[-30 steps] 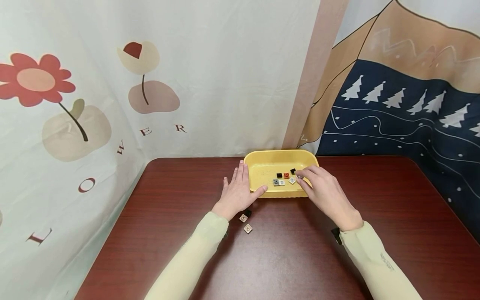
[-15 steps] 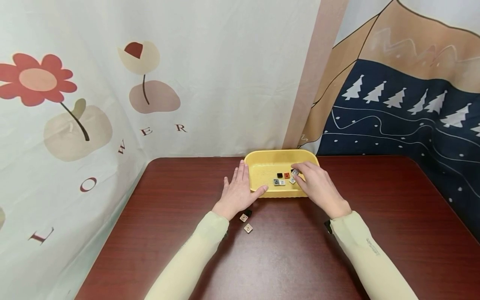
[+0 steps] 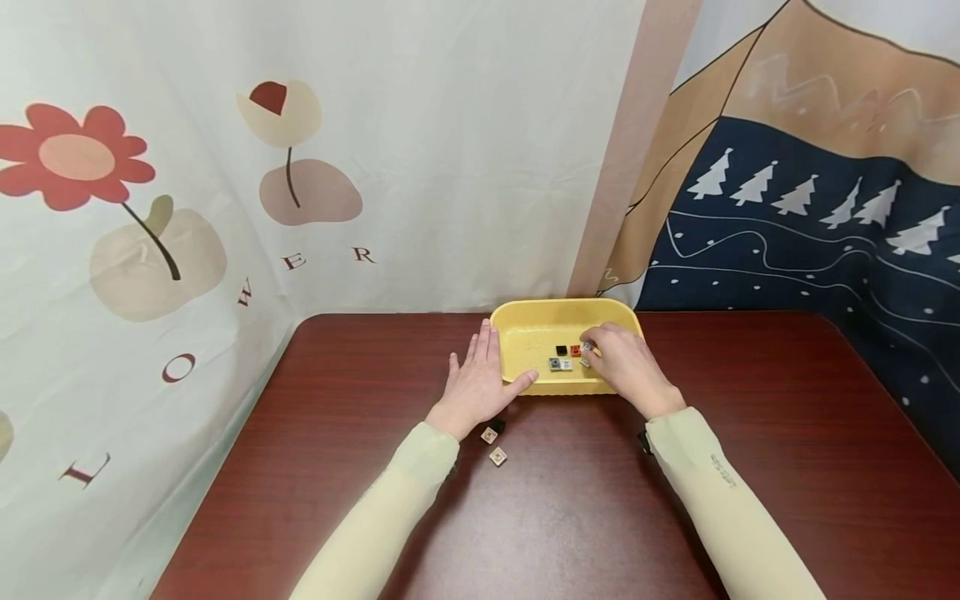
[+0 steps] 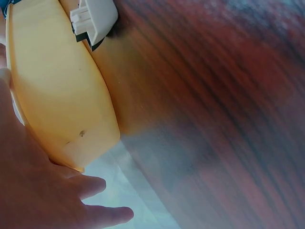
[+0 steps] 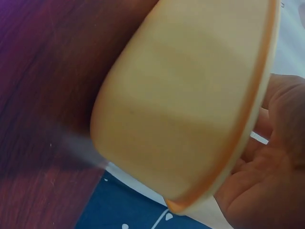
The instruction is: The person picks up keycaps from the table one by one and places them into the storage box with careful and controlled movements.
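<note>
A yellow plastic tray (image 3: pixel 570 389) stands near the table's back edge. My left hand (image 3: pixel 471 379) lies along its left end, fingers straight, the thumb over the front rim. The right hand (image 3: pixel 630 367) reaches over the tray's right end and pinches a small pale grey keycap (image 3: pixel 587 346) between thumb and fingertips. Beside it in the tray lie a red keycap (image 3: pixel 575 351), a black keycap (image 3: pixel 561 351), a grey keycap (image 3: pixel 554 364) and a white keycap (image 3: pixel 566 365). Another pale keycap (image 3: pixel 585 362) sits just under the right fingers, partly hidden.
On the dark red wooden table (image 3: pixel 570 517), in front of the tray, are a pale keycap (image 3: pixel 498 456), a second pale keycap (image 3: pixel 489 436) and a black keycap (image 3: pixel 498 426) near the left wrist. A printed curtain (image 3: pixel 465 167) hangs behind the table.
My right hand has moved left and inward over the tray, bringing the pale grey keycap close to the red one. The left hand stays at the tray's left end.
</note>
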Demonstrator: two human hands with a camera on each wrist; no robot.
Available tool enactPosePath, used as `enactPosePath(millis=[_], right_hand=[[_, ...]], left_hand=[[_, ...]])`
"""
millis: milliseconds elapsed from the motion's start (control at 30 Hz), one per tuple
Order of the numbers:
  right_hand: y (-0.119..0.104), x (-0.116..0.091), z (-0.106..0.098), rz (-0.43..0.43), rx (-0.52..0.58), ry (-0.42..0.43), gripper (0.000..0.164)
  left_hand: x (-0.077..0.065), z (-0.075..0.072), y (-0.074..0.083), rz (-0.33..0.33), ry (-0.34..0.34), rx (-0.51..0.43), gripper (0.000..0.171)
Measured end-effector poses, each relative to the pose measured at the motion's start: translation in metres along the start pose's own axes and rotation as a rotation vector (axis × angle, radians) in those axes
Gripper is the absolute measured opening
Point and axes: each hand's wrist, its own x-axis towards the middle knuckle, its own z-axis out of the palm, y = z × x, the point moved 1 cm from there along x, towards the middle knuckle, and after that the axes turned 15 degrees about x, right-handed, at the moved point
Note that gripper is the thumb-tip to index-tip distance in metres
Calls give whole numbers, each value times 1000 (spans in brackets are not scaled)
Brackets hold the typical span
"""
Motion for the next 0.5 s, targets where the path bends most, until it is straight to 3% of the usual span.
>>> enactPosePath(millis=[233,500], right_hand=[[3,7,5,17,-10,-48,17],[2,14,6,118,-4,-139,12]], left_hand=[[-1,-1,0,1,9,10,111],[-1,0,0,0,17,6,111]])
